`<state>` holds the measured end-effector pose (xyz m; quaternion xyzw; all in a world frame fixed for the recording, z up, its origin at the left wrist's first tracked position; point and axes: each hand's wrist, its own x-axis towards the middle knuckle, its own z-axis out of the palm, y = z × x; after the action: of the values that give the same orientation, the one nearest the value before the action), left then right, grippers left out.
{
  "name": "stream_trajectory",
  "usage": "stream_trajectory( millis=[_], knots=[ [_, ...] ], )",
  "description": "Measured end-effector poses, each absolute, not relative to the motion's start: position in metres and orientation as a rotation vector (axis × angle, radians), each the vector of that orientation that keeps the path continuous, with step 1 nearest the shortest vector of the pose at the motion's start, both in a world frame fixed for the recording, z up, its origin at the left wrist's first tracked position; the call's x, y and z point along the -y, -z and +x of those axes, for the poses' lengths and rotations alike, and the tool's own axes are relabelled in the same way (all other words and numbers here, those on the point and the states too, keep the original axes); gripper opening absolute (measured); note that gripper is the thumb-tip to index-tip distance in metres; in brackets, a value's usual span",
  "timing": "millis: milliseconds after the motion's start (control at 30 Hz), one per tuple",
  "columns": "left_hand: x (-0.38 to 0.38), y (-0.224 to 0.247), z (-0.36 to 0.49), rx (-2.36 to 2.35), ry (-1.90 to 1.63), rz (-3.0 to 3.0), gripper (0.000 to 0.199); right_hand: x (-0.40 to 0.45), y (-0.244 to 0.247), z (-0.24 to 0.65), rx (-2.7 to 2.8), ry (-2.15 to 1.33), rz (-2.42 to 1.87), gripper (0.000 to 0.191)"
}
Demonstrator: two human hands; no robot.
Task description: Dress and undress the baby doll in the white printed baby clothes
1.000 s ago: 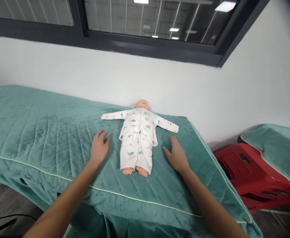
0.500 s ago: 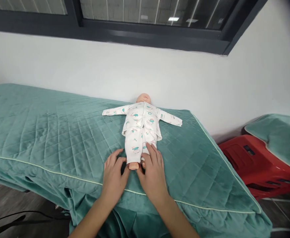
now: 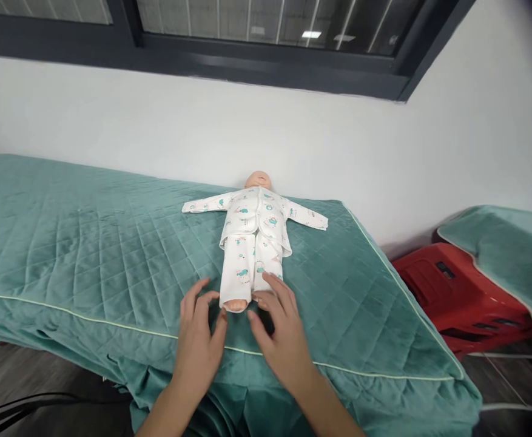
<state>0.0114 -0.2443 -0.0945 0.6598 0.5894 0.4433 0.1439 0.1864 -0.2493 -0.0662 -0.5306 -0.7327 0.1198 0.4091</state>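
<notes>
Well, the doll [image 3: 255,227] lies on its back on the green bed [image 3: 111,243]. The left hand [image 3: 198,340] and right hand [image 3: 284,340] are by its feet [image 3: 236,305], fingers spread and bent.

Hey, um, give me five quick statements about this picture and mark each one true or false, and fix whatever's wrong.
1. The doll lies face up on a green quilted cover. True.
2. The left hand and right hand are at the doll's feet. True.
3. The doll's arms are folded over its chest. False: both sleeves stretch out to the sides.
4. The doll's outfit is plain black. False: the jacket and trousers are white with small prints.
5. At the right of the picture, a red object is partly under a green cloth. True.
</notes>
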Motion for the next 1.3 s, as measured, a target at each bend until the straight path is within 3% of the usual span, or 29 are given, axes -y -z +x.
stream_trajectory(
  millis=[167, 300, 400, 633, 833, 1000, 1100, 1167, 1300],
  knots=[
    [0.246, 0.075, 0.036, -1.568, -1.275, 2.267, 0.034, 0.258, 0.074, 0.211, 1.5, -0.513, -1.343, 0.032],
    [0.236, 0.061, 0.056, -1.597, -1.111, 2.573, 0.023, 0.255, 0.078, 0.22, 1.542, -0.468, -1.432, 0.035],
    [0.224, 0.06, 0.065, -1.652, -1.039, 2.658, 0.014, 0.25, 0.081, 0.219, 1.59, -0.407, -1.52, 0.026],
    [0.216, 0.055, 0.06, -1.661, -1.067, 2.653, 0.015, 0.24, 0.075, 0.217, 1.642, -0.442, -1.526, 0.008],
    [0.232, 0.05, 0.056, -1.617, -1.207, 2.59, 0.011, 0.254, 0.06, 0.218, 1.725, -0.331, -1.469, 0.006],
    [0.243, 0.068, 0.049, -1.532, -1.288, 2.524, 0.016, 0.265, 0.077, 0.224, 1.789, -0.36, -1.505, 0.016],
    [0.269, 0.095, 0.021, -1.467, -1.349, 2.484, 0.03, 0.286, 0.093, 0.231, 1.729, -0.33, -1.502, 0.024],
    [0.3, 0.121, -0.008, -1.499, -1.352, 2.466, 0.029, 0.31, 0.104, 0.232, 1.701, -0.298, -1.507, 0.023],
    [0.379, 0.163, -0.064, -1.514, -1.082, 2.434, 0.033, 0.367, 0.122, 0.219, 1.837, -0.513, -1.559, 0.021]
  ],
)
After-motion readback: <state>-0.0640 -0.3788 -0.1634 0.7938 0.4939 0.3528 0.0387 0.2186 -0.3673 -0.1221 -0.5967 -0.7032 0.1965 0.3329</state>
